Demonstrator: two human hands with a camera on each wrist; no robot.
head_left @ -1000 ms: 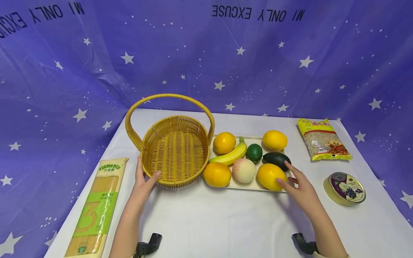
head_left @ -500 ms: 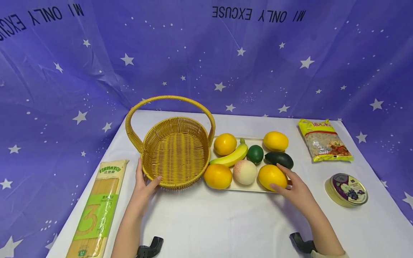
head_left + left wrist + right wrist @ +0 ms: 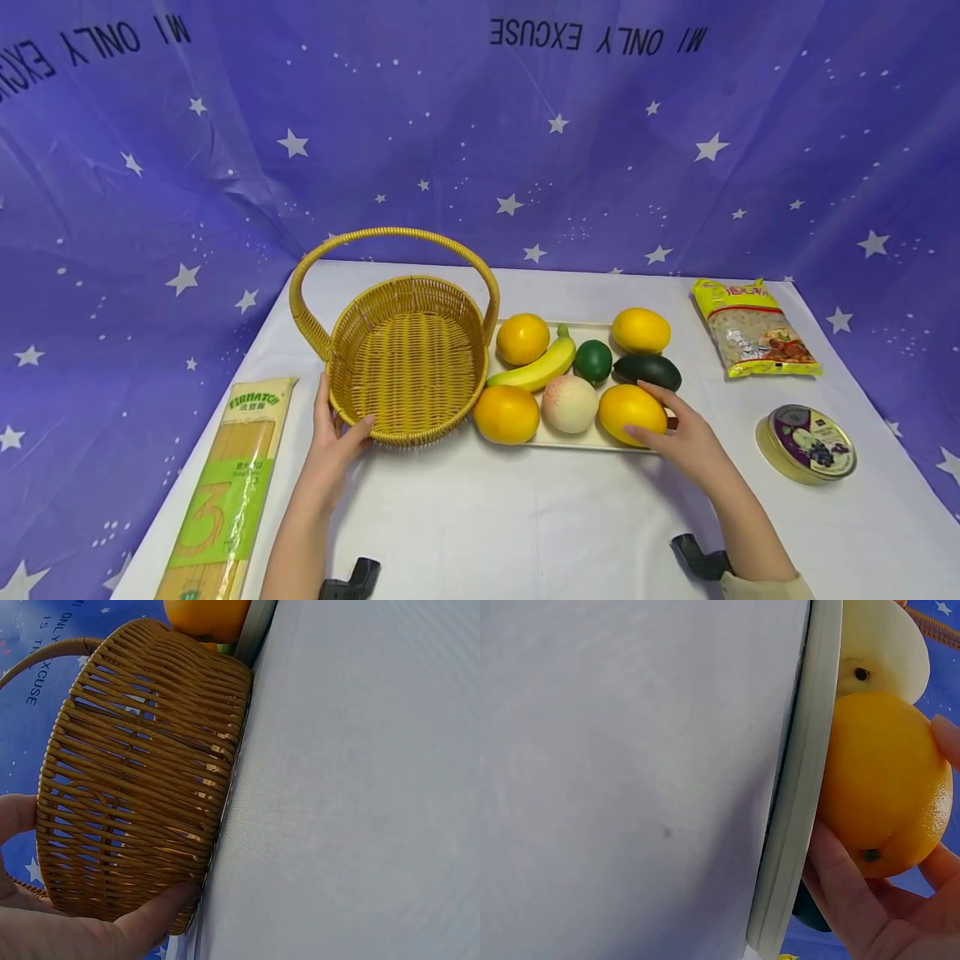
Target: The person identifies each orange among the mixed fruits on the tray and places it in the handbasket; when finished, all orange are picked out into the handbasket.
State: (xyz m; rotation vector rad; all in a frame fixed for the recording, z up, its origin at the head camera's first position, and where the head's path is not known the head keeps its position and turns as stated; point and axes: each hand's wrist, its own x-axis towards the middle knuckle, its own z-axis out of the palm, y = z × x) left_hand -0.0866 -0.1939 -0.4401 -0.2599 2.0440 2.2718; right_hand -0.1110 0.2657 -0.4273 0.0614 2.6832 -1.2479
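Pinching yellow fruit (image 3: 624,408) on cream tray (image 3: 592,440), beside peach (image 3: 570,404): right grip (image 3: 681,437); clasping wicker basket (image 3: 412,375) at near-left side: left grip (image 3: 330,454)

the basket (image 3: 420,367) is placed between the pasta packet (image 3: 225,492) on the left and the tray (image 3: 588,437) on the right. on the tray, the banana (image 3: 536,369) is laid behind the peach (image 3: 570,405). right of the tray, the tin (image 3: 806,444) is set before the bag (image 3: 757,329).
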